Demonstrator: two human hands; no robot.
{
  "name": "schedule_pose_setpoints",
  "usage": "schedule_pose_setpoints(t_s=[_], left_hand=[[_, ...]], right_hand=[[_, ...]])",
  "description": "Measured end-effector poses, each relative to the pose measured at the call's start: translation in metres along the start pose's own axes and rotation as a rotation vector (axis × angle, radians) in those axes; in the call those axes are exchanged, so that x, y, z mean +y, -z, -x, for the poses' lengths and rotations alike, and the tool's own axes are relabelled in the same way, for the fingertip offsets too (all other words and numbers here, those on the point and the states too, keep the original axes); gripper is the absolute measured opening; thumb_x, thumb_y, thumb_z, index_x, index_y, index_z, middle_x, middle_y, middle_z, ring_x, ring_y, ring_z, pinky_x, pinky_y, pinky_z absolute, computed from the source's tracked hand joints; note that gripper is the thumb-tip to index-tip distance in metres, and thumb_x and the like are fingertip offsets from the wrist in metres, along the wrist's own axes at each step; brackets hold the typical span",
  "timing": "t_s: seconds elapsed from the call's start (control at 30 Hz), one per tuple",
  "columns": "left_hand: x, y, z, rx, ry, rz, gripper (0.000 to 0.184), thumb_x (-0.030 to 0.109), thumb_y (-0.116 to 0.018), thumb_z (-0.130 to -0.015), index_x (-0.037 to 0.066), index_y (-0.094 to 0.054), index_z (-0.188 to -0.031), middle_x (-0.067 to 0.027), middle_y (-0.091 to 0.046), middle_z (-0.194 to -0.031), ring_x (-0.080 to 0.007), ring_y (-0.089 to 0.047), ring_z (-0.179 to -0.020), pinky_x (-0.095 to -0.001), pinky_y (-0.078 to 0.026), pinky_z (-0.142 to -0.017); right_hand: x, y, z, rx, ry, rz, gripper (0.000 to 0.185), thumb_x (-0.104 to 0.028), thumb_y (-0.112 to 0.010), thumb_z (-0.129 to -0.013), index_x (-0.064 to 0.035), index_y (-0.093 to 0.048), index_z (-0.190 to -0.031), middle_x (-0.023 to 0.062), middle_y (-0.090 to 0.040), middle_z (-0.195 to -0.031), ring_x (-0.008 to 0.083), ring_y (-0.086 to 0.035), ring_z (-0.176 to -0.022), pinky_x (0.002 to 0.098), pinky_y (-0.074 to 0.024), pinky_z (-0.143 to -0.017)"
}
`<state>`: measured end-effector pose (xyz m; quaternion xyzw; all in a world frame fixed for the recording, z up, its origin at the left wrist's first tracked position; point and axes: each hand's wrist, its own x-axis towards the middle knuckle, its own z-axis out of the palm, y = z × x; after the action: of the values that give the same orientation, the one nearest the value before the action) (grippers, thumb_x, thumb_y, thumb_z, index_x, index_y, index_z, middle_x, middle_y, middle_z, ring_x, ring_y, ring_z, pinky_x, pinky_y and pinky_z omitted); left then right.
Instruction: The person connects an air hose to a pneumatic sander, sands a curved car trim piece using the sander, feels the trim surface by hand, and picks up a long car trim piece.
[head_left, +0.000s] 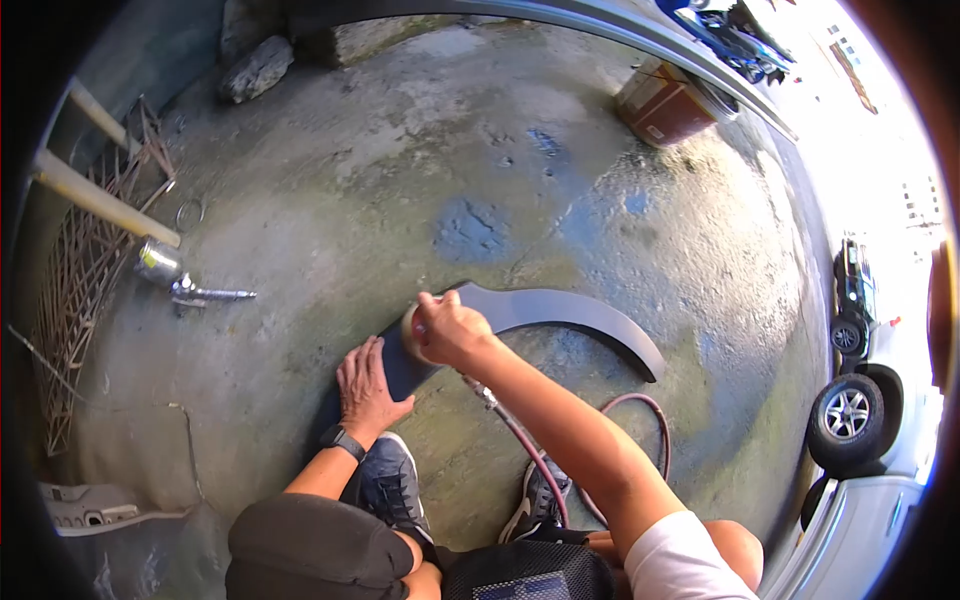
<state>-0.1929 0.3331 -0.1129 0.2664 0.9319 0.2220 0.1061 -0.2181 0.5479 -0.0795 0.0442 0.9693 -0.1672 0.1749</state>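
Note:
A grey curved panel, like a vehicle fender [570, 308], lies on the concrete floor in front of my shoes. My right hand [452, 330] is wrapped round a round air sander [412, 335] that rests on the panel's left part. From the sander a metal fitting and a reddish hose [520, 437] run down past my right shoe. My left hand [368, 388] lies flat with fingers spread on the panel's lower left end, and a dark watch is on that wrist. The sander's underside is hidden.
A spray gun [190, 284] lies at the left, near a rusty metal lattice [85, 270] and yellowish poles. A bucket [668, 105] stands at the upper right. A metal part [95, 508] is at the lower left. Vehicles [850, 410] stand along the right edge.

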Motion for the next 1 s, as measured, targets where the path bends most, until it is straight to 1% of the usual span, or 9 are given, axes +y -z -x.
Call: schedule_pose_setpoints(t_s=[0.13,0.27,0.4,0.5,0.6,0.67,0.8,0.87,1.0], left_hand=[[0.002,0.002,-0.001,-0.020,0.036,-0.003,0.110,0.033,-0.093,-0.062,0.003,-0.037,-0.153,-0.0182,-0.046,-0.153,-0.0389,-0.041,-0.140,-0.0549,-0.032,-0.118],[0.001,0.001,0.001,-0.005,0.027,-0.037,0.111,0.034,-0.092,-0.062,0.005,-0.036,-0.154,-0.0174,-0.046,-0.154,-0.0387,-0.041,-0.140,-0.0549,-0.032,-0.119],[-0.002,-0.002,0.002,-0.016,0.020,-0.027,0.111,0.037,-0.091,-0.065,0.007,-0.035,-0.155,-0.0169,-0.043,-0.157,-0.0391,-0.040,-0.142,-0.0572,-0.032,-0.117],[-0.004,-0.005,0.001,-0.011,0.017,-0.041,0.111,0.037,-0.091,-0.064,0.007,-0.035,-0.155,-0.0171,-0.042,-0.158,-0.0390,-0.040,-0.142,-0.0565,-0.031,-0.118],[-0.003,-0.005,0.001,-0.015,0.017,-0.052,0.111,0.037,-0.091,-0.064,0.007,-0.035,-0.155,-0.0170,-0.042,-0.157,-0.0390,-0.040,-0.141,-0.0563,-0.031,-0.118],[-0.001,-0.003,0.000,-0.016,0.010,-0.055,0.111,0.037,-0.091,-0.065,0.007,-0.035,-0.155,-0.0169,-0.042,-0.157,-0.0390,-0.040,-0.141,-0.0563,-0.031,-0.118],[0.001,0.000,-0.001,-0.036,0.038,-0.025,0.111,0.036,-0.092,-0.064,0.006,-0.035,-0.155,-0.0167,-0.043,-0.157,-0.0391,-0.041,-0.141,-0.0567,-0.031,-0.118],[0.001,0.001,0.001,-0.037,0.047,-0.013,0.111,0.036,-0.092,-0.064,0.006,-0.035,-0.154,-0.0167,-0.043,-0.156,-0.0392,-0.041,-0.141,-0.0568,-0.032,-0.118],[0.002,0.002,0.000,-0.017,0.034,-0.024,0.111,0.033,-0.092,-0.063,0.004,-0.036,-0.154,-0.0180,-0.046,-0.154,-0.0386,-0.041,-0.140,-0.0541,-0.032,-0.119]], right_hand=[[0.020,0.016,0.008,-0.023,-0.069,0.013,0.049,-0.038,-0.066,-0.093,-0.0081,-0.053,-0.130,0.0290,-0.062,-0.114,0.0420,-0.075,-0.088,0.0478,-0.0627,-0.069],[0.083,0.032,0.013,-0.017,-0.247,0.049,0.055,-0.029,-0.067,-0.093,-0.0113,-0.045,-0.141,0.0301,-0.057,-0.120,0.0436,-0.074,-0.096,0.0479,-0.0635,-0.079],[0.134,0.049,0.022,-0.040,-0.352,0.034,0.067,-0.034,-0.074,-0.088,-0.0117,-0.043,-0.143,0.0325,-0.056,-0.126,0.0471,-0.073,-0.100,0.0485,-0.0629,-0.085],[0.132,0.043,0.020,-0.064,-0.360,0.042,0.069,-0.033,-0.075,-0.087,-0.0122,-0.043,-0.144,0.0315,-0.056,-0.125,0.0470,-0.073,-0.100,0.0496,-0.0628,-0.084],[0.087,0.036,0.019,-0.074,-0.275,0.035,0.067,-0.033,-0.073,-0.089,-0.0120,-0.042,-0.144,0.0301,-0.057,-0.124,0.0445,-0.074,-0.098,0.0496,-0.0636,-0.080],[0.058,0.015,0.012,-0.047,-0.184,0.055,0.063,-0.032,-0.072,-0.090,-0.0114,-0.044,-0.143,0.0297,-0.057,-0.123,0.0433,-0.074,-0.098,0.0476,-0.0641,-0.078],[0.004,0.018,0.016,-0.107,-0.046,-0.020,0.053,-0.033,-0.069,-0.092,-0.0095,-0.051,-0.135,0.0302,-0.061,-0.118,0.0414,-0.074,-0.099,0.0469,-0.0629,-0.078],[0.003,0.017,0.013,-0.097,-0.028,-0.029,0.051,-0.034,-0.068,-0.092,-0.0091,-0.051,-0.134,0.0296,-0.062,-0.115,0.0410,-0.074,-0.099,0.0470,-0.0624,-0.079],[0.043,0.020,0.000,-0.034,-0.101,0.026,0.051,-0.030,-0.068,-0.091,-0.0087,-0.051,-0.134,0.0306,-0.062,-0.111,0.0433,-0.075,-0.089,0.0480,-0.0626,-0.075]])
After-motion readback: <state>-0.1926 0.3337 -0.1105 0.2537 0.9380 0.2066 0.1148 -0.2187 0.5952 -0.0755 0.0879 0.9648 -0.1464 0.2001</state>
